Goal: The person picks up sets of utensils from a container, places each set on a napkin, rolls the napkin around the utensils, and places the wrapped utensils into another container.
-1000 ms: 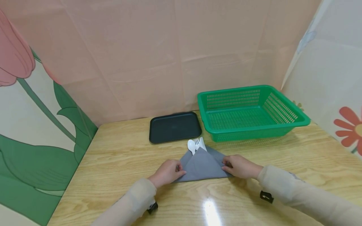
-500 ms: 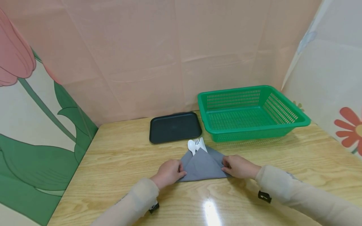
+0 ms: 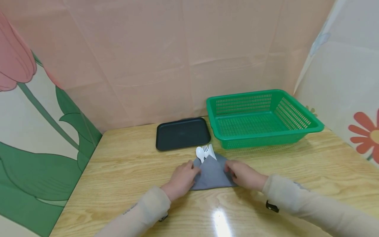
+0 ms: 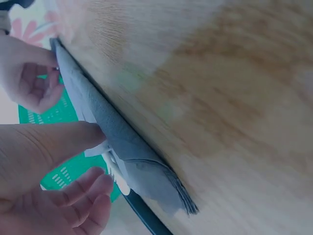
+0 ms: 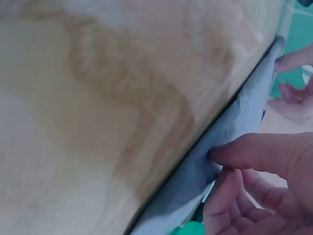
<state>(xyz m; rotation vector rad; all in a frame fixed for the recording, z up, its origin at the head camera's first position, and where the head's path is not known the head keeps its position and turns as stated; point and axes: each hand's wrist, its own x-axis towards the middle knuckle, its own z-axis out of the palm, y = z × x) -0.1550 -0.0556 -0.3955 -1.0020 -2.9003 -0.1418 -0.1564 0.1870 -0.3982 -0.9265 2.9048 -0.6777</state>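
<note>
A folded grey napkin (image 3: 213, 174) lies on the wooden table, its pointed front flap over the handles of a white spoon (image 3: 200, 152), fork (image 3: 205, 150) and knife (image 3: 211, 150). Their heads stick out at the far side. My left hand (image 3: 182, 179) is at the napkin's left side; in the left wrist view its thumb (image 4: 83, 134) touches the cloth while its loosely bent fingers stay apart from the thumb. On the right side, my right hand (image 3: 245, 174) pinches the napkin between thumb (image 5: 239, 152) and forefinger, as the right wrist view shows.
Behind the napkin lies a black tray (image 3: 183, 134). A green plastic basket (image 3: 269, 135) stands at the back right, near the pink wall sheet (image 3: 142, 65). Wooden tabletop (image 3: 118, 184) extends to the left and in front.
Both hands have moved inward along the napkin, the left one rightward and the right one leftward. The visible napkin looks narrower. Cutlery, tray and basket have stayed in place.
</note>
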